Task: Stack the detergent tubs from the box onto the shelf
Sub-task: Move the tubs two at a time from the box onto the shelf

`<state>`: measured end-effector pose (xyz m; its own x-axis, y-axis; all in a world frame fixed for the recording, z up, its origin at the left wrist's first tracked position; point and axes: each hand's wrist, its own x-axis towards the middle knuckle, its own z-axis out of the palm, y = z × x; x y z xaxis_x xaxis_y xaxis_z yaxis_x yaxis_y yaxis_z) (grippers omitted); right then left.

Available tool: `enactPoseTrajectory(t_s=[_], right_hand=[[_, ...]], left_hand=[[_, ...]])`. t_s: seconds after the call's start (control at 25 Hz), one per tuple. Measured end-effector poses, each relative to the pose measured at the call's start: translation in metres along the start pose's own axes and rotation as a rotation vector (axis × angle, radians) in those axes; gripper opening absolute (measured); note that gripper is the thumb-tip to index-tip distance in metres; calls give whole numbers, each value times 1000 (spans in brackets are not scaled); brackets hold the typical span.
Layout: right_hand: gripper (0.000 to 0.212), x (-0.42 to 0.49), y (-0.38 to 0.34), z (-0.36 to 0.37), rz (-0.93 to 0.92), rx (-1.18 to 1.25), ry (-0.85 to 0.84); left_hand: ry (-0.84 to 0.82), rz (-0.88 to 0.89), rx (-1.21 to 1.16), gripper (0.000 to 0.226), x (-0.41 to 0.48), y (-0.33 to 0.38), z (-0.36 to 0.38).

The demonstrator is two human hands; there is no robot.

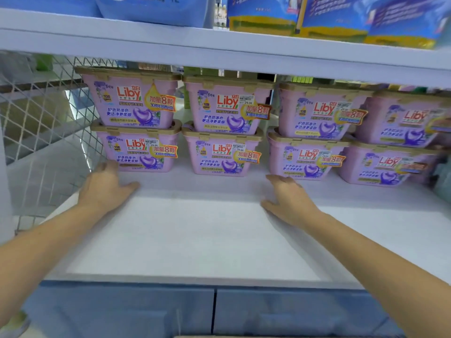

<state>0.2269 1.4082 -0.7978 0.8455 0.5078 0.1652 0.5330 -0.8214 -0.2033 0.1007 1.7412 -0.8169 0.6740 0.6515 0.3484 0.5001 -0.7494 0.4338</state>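
Eight detergent tubs (pixel 135 103) counted on the shelf (pixel 195 235): four stacks of two along the back, labels outward, the rightmost stack blurred. Box not in view. Both hands empty. Left hand (pixel 107 186): palm down, fingers straight and together, thumb spread toward the centre, fingertips at the bottom left corner of the lower-left tub (pixel 140 153); touching or just short, cannot tell. Right hand (pixel 288 198): palm down, fingers straight, tips just in front of the lower tub of the third stack (pixel 305 158), thumb out to the inside. Both forearms reach in over the shelf's front edge, roughly parallel and well apart; whether the palms rest on the shelf or hover just above it is unclear. Wire mesh panel (pixel 48 113) closes the left end. Judgement: this is a pause between tubs, with the hands free to square the row or fetch the next one. Headroom under the upper shelf (pixel 219 52), which carries blue pouches (pixel 151 8), looks slight above the top tubs, so a third layer seems doubtful; the bare front strip is the likelier spot. To do it well: carry each tub two-handed by its sides, set it flush before an existing stack, label forward, seat any upper tub squarely on the lower lid, and avoid nudging the back row.
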Motion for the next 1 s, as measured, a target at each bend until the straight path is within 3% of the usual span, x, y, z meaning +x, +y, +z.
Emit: enactPoseTrajectory(t_s=[0.08,0.24,0.52,0.76,0.84,1.0], right_hand=[[68,-31,19,-12,-19,-42,-14],[67,-98,56,-36,-46,-59,11],[57,-215,101,-59,-73,-137,-40],[56,-317,132,-31,-11,-44,-207],[66,-347,142,-19,61,2,-255],[111,-403,160,9,224,125,-336]], left_hand=[[-47,152,68,63,-23,14,-13],[-129,286,111,64,-94,41,-40],[-227,283,34,56,-228,53,-73],[-444,254,76,51,-341,36,-60],[-502,237,102,52,-372,26,-55],[-620,235,90,47,-424,11,-47]])
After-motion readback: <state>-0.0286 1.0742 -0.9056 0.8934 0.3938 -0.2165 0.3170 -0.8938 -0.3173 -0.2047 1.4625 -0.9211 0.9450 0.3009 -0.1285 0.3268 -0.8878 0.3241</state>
